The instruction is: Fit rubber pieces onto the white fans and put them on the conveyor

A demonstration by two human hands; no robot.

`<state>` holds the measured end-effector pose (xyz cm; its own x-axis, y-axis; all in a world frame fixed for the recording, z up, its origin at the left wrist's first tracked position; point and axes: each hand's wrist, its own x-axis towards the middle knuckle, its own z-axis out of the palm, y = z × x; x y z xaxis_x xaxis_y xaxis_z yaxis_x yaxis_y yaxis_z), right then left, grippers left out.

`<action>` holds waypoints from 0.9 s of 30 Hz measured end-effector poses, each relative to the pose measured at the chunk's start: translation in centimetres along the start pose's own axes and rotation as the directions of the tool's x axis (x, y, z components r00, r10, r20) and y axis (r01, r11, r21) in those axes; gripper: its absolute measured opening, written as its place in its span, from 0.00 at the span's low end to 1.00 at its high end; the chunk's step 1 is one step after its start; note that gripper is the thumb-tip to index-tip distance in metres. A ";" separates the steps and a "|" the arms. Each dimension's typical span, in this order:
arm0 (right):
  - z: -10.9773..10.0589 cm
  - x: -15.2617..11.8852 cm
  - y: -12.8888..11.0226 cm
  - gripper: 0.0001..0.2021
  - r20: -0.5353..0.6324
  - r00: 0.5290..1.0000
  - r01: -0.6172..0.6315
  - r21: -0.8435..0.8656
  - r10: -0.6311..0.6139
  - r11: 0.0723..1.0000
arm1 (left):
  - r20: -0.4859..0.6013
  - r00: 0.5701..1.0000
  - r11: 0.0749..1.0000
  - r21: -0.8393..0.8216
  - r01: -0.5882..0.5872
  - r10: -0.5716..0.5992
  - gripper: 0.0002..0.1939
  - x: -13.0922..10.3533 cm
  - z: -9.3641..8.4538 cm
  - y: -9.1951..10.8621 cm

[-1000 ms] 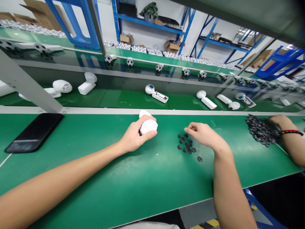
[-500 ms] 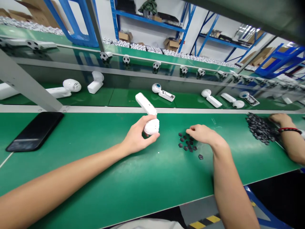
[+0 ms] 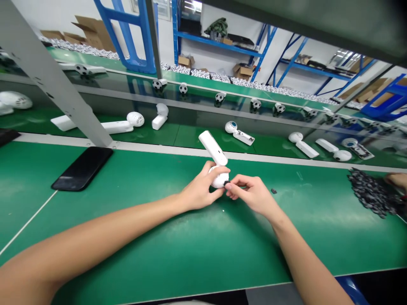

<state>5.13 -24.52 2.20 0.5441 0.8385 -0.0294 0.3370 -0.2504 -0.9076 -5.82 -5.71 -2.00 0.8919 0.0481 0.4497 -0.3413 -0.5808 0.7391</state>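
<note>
My left hand (image 3: 201, 188) is wrapped round the ball-shaped head of a white device (image 3: 212, 147), whose long flat body points up and to the left. Between the thumb and fingers of my right hand (image 3: 251, 192) is a small black piece (image 3: 227, 183), which touches the right side of the white ball. Another black piece (image 3: 274, 191) lies on the green table to the right of my right hand. My right forearm and hand hide part of the table behind them.
A black phone (image 3: 83, 168) lies at the left. At the far right another person's hand (image 3: 397, 180) is beside a heap of black pieces (image 3: 370, 192). Several white devices (image 3: 305, 148) lie beyond the pale rail (image 3: 178, 152). A slanted metal post (image 3: 60, 80) stands at the left.
My right hand has moved left from the scattered black pieces to the white ball, now with a black piece in its fingers. The view has shifted, so the surroundings sit farther right.
</note>
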 end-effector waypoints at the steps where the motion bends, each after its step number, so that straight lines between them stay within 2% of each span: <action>1: 0.3 0.0 0.0 0.14 -0.012 1.000 0.003 0.002 -0.003 1.000 | 0.007 1.000 1.000 0.001 0.008 -0.008 0.28 -0.1 0.0 0.0; 6: 1.3 0.0 -0.2 0.14 -0.121 0.992 0.010 -0.115 -0.024 0.993 | 0.057 0.997 0.999 0.010 0.047 -0.047 0.34 -0.2 -0.3 0.4; 10: 1.6 0.0 -0.2 0.16 -0.173 0.985 -0.001 -0.154 -0.026 0.988 | 0.053 0.994 0.995 0.022 0.094 -0.095 0.31 -0.1 -0.3 0.6; 15: 1.7 0.2 0.0 0.17 -0.156 0.988 -0.033 -0.118 0.014 0.992 | -0.003 0.997 0.997 -0.017 0.073 -0.073 0.26 0.0 -0.1 0.7; 19: 1.3 0.4 -0.1 0.17 -0.083 0.995 0.044 -0.221 -0.064 0.974 | 0.010 0.994 0.993 -0.054 0.108 -0.107 0.23 0.2 0.0 1.0; 22: -0.6 0.5 0.0 0.15 -0.011 0.996 0.088 -0.216 -0.093 0.972 | -0.032 0.976 0.962 -0.175 0.208 -0.217 0.18 0.3 0.1 1.2; 24: -2.8 0.3 0.5 0.15 -0.077 0.996 0.016 -0.255 -0.037 0.967 | -0.010 0.955 0.919 -0.276 0.282 -0.296 0.16 0.4 -0.1 1.1; 25: -4.1 0.1 1.0 0.16 -0.132 0.991 -0.045 -0.298 0.006 0.953 | 0.018 0.948 0.898 -0.315 0.307 -0.318 0.14 0.4 -0.3 1.1; 27: -6.7 -0.4 2.0 0.17 -0.170 0.981 -0.155 -0.402 0.093 0.902 | 0.059 0.942 0.872 -0.363 0.329 -0.331 0.13 0.5 -0.7 1.0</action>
<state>10.72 -28.54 3.19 0.6956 0.7172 -0.0422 0.5285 -0.5506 -0.6462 -5.90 -5.70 -0.63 0.9705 0.1895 0.1492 -0.1116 -0.1959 0.9743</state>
